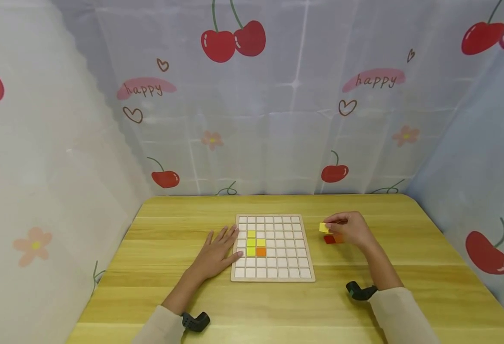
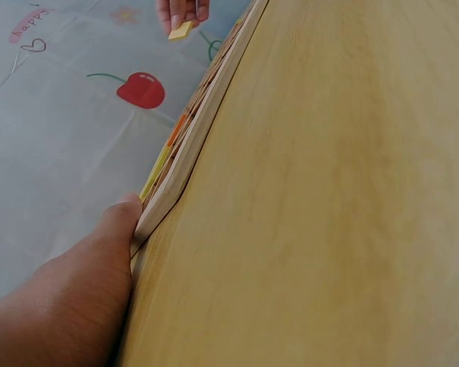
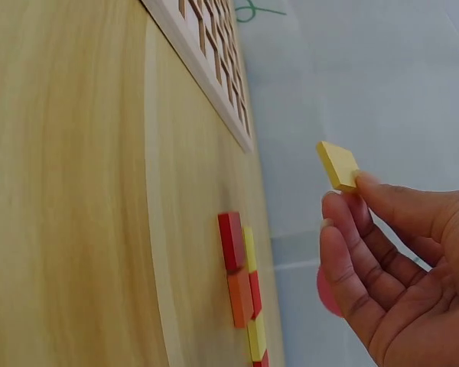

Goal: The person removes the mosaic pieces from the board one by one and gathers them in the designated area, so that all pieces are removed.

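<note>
Thumb [image 3: 405, 205] and fingers [image 3: 350, 264] of the right hand [image 1: 352, 230] pinch a yellow tile [image 3: 338, 167] near one edge, with most of the tile sticking out past the fingertips. This grip is raised off the table [image 1: 278, 310], and the tile points toward the left, in the direction of the board. Below the grip, loose tiles lie on the table: a red tile [image 3: 231, 241] and an orange tile [image 3: 240, 300] end to end, with the edges of more yellow and red pieces [image 3: 255, 294] showing just beside them. In the head view the right hand partly covers this group.

To the left of the grip, and apart from it, lies a wooden board [image 1: 273, 279] divided into small square cells. On the board's left half, farther from the grip, sit four yellow or yellow-green tiles [image 1: 251, 242] and one orange square [image 1: 261, 252], grouped together.

On the board's far side from the grip is the left hand [image 1: 215, 254], palm down and grasping nothing. Its fingers are extended and spread, and its thumb touches the board's left edge. Behind the grip hangs a pale cloth [image 1: 269, 119] printed with cherries.
</note>
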Demonstrator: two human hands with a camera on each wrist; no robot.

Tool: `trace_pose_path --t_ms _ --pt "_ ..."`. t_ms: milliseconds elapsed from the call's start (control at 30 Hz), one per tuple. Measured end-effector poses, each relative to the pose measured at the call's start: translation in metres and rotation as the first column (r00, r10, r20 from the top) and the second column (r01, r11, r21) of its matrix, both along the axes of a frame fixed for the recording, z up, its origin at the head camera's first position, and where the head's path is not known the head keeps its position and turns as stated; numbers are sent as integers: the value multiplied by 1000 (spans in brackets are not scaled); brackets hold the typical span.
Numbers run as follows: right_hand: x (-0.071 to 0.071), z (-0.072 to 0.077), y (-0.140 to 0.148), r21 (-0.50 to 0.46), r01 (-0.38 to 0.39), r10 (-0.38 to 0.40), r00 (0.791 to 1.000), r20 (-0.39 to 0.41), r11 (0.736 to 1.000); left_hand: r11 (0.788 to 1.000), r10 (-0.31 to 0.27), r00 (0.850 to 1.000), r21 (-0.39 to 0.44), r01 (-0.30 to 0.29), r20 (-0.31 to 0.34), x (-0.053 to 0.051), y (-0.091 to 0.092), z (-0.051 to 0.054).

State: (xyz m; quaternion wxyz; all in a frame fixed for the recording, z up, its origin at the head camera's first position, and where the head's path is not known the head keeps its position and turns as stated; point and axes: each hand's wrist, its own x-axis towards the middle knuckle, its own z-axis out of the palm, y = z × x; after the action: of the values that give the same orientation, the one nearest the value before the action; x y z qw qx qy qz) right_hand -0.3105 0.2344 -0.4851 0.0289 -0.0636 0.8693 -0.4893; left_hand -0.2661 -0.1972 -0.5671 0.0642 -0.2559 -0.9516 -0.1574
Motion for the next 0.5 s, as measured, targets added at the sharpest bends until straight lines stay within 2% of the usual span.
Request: trace_pose_path --t_ms 300,500 --pt "0 1 18 36 43 -43 999 2 998 1000 7 1000 -6 -7 8 0 0 1" --pt "0 -2 31 -27 15 -15 1000 7 1000 1000 5 1000 -4 -5 6 0 0 0"
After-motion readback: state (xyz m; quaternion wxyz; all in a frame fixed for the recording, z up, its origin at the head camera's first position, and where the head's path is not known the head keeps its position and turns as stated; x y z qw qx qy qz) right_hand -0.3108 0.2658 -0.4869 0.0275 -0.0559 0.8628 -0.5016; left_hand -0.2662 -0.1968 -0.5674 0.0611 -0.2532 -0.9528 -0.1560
